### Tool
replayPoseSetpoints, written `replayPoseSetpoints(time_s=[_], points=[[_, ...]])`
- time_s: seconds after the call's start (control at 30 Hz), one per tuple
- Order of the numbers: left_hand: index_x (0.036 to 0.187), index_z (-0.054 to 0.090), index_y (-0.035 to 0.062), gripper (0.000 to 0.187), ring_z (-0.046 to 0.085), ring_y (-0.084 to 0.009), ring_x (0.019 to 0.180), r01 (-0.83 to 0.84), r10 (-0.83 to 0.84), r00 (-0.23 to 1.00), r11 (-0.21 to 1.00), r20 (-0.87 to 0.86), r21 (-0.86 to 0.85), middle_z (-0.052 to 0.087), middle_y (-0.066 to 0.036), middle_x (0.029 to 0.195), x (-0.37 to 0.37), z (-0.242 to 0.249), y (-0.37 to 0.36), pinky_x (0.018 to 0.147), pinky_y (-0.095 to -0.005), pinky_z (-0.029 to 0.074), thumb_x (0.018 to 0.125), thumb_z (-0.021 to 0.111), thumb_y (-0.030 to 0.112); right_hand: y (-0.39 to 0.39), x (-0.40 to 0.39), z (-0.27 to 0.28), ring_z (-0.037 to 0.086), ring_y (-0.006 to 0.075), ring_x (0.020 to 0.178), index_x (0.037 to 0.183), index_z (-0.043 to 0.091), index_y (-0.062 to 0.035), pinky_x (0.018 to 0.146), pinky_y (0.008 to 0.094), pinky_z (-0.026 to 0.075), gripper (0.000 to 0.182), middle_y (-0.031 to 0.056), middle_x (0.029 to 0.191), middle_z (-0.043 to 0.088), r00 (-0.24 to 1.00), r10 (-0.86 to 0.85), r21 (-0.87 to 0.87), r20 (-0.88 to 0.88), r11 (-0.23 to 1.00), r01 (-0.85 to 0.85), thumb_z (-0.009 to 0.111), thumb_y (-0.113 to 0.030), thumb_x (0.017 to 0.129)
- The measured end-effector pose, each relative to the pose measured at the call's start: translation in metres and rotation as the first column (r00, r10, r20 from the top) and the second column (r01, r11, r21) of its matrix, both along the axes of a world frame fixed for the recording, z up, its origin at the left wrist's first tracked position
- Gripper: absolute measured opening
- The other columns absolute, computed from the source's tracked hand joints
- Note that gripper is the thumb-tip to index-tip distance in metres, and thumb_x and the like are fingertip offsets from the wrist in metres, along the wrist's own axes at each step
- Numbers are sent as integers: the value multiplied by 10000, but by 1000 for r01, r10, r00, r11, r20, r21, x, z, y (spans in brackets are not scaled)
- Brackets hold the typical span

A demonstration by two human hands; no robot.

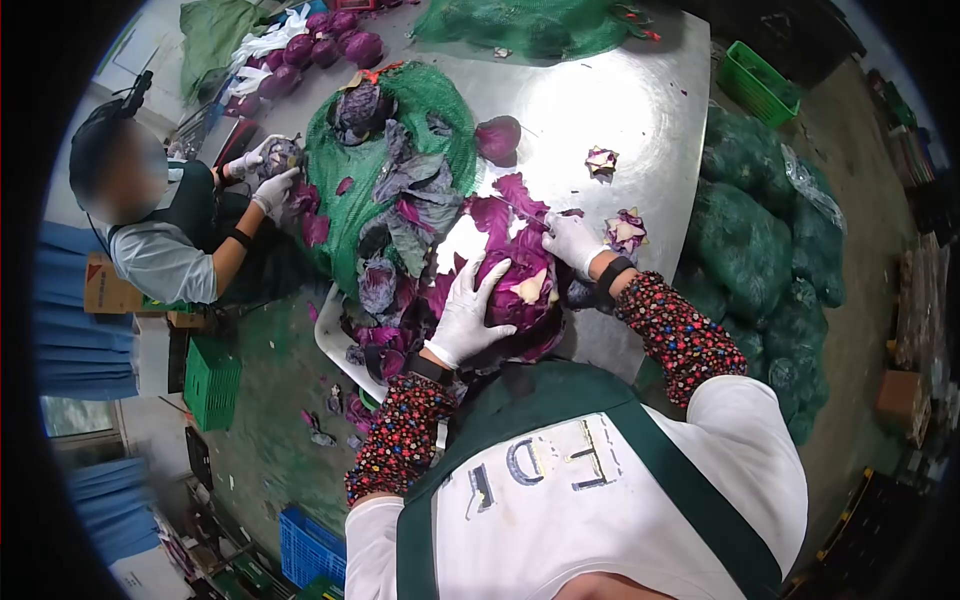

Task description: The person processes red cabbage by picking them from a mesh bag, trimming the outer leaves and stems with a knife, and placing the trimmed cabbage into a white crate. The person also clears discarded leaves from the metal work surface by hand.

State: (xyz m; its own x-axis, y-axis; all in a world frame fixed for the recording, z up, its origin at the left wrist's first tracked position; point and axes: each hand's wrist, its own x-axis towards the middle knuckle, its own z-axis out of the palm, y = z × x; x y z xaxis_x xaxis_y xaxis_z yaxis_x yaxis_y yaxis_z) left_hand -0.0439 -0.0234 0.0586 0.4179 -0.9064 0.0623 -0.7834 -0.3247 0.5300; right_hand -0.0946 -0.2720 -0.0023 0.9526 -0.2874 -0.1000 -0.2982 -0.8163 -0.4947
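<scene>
A red cabbage (520,290) with a pale cut stem sits at the metal table's near edge. My left hand (470,315), in a white glove, grips its left side with fingers spread over the leaves. My right hand (575,243), gloved too, is closed beside the cabbage's upper right, on what looks like a knife (517,211); only a thin strip of the blade shows. Loose purple leaves (490,220) lie just beyond. Two trimmed stem pieces (602,162) rest on the table to the right. A whole red cabbage (498,140) stands farther back.
A green net sack (450,110) with dark outer leaves (415,195) lies at left. Across from it, another person (165,240) holds a cabbage (280,157). More cabbages (325,50) are at the back. Filled net sacks (740,235) and a green crate (755,85) stand right.
</scene>
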Motion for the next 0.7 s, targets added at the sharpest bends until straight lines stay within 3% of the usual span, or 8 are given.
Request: replayPoseSetpoints(time_s=[0.13, 0.17, 0.23, 0.3, 0.37, 0.47, 0.67, 0.7], points=[[1362, 351, 133, 1014, 377, -433, 1246, -184, 179, 979, 982, -94, -49, 306, -224, 1365, -12, -9, -2, 1056, -452, 370, 524, 892, 313, -8, 11, -54, 669, 366, 841, 953, 598, -25, 765, 479, 518, 240, 211, 867, 680, 993, -113, -145, -43, 984, 106, 540, -235, 852], [1322, 346, 89, 1004, 377, -426, 1240, -212, 210, 977, 973, -27, -93, 321, -224, 1321, -15, -15, 2, 1044, -458, 382, 518, 900, 325, -12, 10, -58, 669, 366, 841, 953, 598, -25, 765, 479, 518, 240, 211, 867, 680, 992, -116, -144, -38, 983, 110, 540, -235, 852], [1343, 285, 45, 1050, 356, -385, 1277, -276, 270, 961, 947, -58, -166, 301, -215, 1356, -17, -25, 14, 1051, -449, 374, 531, 900, 298, -11, 10, -37, 671, 364, 853, 992, 591, -11, 772, 476, 516, 280, 198, 894, 687, 974, -203, -89, -101, 977, 195, 520, -256, 877], [1380, 234, 34, 1106, 330, -386, 1293, -337, 322, 940, 929, -117, -152, 285, -213, 1368, -17, -32, 19, 1064, -449, 357, 536, 900, 296, -5, 0, -11, 654, 401, 869, 1199, 467, 8, 786, 495, 500, 459, 239, 894, 675, 979, -125, -48, -160, 992, 119, 432, -381, 956], [1414, 197, 28, 1155, 313, -403, 1299, -388, 377, 922, 893, -93, -228, 283, -221, 1368, -22, -31, 18, 1080, -449, 335, 538, 898, 305, 16, -21, 26, 646, 421, 853, 1280, 398, 19, 777, 507, 496, 541, 270, 882, 660, 997, -76, 107, -5, 991, 76, 374, -427, 976], [1423, 197, 7, 1171, 298, -421, 1302, -458, 452, 889, 878, -75, -138, 291, -241, 1360, -34, -24, 9, 1086, -459, 319, 545, 888, 356, 49, -46, 45, 644, 429, 800, 1353, 345, 4, 729, 515, 502, 566, 278, 841, 651, 999, 49, 216, 21, 975, -53, 297, -433, 996], [1418, 230, 20, 1137, 348, -451, 1212, -530, 548, 831, 833, 100, -156, 323, -272, 1301, -53, -21, -14, 1010, -517, 363, 565, 860, 432, 56, -57, 28, 640, 420, 815, 1284, 426, -30, 731, 528, 494, 498, 254, 861, 658, 996, -84, 225, -1, 971, 82, 262, -413, 1011], [1418, 230, 20, 1137, 348, -451, 1212, -526, 543, 834, 836, 97, -156, 323, -272, 1301, -55, -20, -18, 1010, -517, 363, 565, 860, 432, 54, -57, 9, 641, 410, 825, 1215, 471, -27, 738, 526, 497, 470, 243, 908, 657, 985, -115, 221, 130, 972, 84, 256, -393, 1014]])
